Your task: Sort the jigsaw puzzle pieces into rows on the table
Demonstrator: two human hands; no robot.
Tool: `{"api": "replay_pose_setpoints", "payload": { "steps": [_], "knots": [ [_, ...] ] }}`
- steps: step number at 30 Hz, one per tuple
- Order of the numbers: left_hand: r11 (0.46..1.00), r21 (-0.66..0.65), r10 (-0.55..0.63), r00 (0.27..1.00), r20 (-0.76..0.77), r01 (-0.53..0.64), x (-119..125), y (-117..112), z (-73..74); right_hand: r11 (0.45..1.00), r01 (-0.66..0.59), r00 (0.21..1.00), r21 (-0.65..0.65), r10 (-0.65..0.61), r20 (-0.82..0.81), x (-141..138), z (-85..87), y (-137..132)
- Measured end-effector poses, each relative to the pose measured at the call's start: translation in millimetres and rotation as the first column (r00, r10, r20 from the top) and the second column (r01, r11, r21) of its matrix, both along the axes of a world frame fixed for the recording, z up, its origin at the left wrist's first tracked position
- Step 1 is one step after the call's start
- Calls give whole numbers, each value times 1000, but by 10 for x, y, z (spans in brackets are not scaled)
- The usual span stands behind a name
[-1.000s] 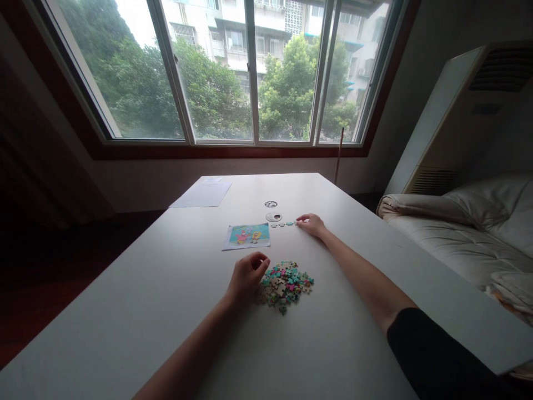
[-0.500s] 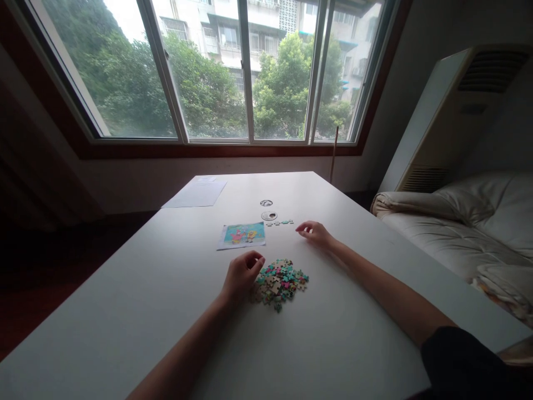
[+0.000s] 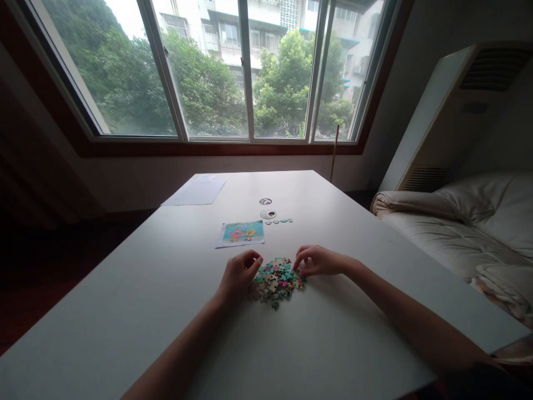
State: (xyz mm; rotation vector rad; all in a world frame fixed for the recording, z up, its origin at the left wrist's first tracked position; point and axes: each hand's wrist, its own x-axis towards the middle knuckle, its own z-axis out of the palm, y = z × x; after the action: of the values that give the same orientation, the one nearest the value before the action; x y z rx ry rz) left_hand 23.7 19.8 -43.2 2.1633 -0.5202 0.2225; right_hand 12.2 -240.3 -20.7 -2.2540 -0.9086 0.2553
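A pile of jigsaw puzzle pieces [image 3: 275, 282] in teal, pink and bare tan backing lies on the white table. My left hand [image 3: 241, 272] rests at the pile's left edge with its fingers curled in and the thumb close to them; what it holds, if anything, is hidden. At the pile's upper right, my right hand [image 3: 316, 261] reaches in with its fingers bent and apart, the tips at the pieces. Beyond the pile, a short row of puzzle pieces [image 3: 283, 220] lies apart. Left of that row is a printed cartoon picture [image 3: 242, 232] on paper.
Two round dark-and-white marks or discs, a nearer one [image 3: 268, 214] and a farther one [image 3: 265, 201], show behind the row. White paper sheets [image 3: 195, 190] lie at the table's far left corner. A cushioned sofa [image 3: 441, 233] stands to the right, below the window.
My right hand has come back from beside the row of pieces, down to the pile's upper right edge. My left hand stays nearly where it was, fingers still curled.
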Motion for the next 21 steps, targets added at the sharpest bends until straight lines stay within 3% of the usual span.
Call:
{"api": "replay_pose_setpoints", "payload": {
  "steps": [7,13,21],
  "knots": [
    [999,35,-44,998,47,42,-47,-9,60,998,47,996,48,-43,-83,-31,81,45],
    [981,59,-189,978,91,184,-204,-119,231,923,159,985,350,-125,-119,-99,121,212],
    [963,91,-264,959,99,255,-317,-193,313,939,139,989,314,-147,0,-208,134,372]
  ]
}}
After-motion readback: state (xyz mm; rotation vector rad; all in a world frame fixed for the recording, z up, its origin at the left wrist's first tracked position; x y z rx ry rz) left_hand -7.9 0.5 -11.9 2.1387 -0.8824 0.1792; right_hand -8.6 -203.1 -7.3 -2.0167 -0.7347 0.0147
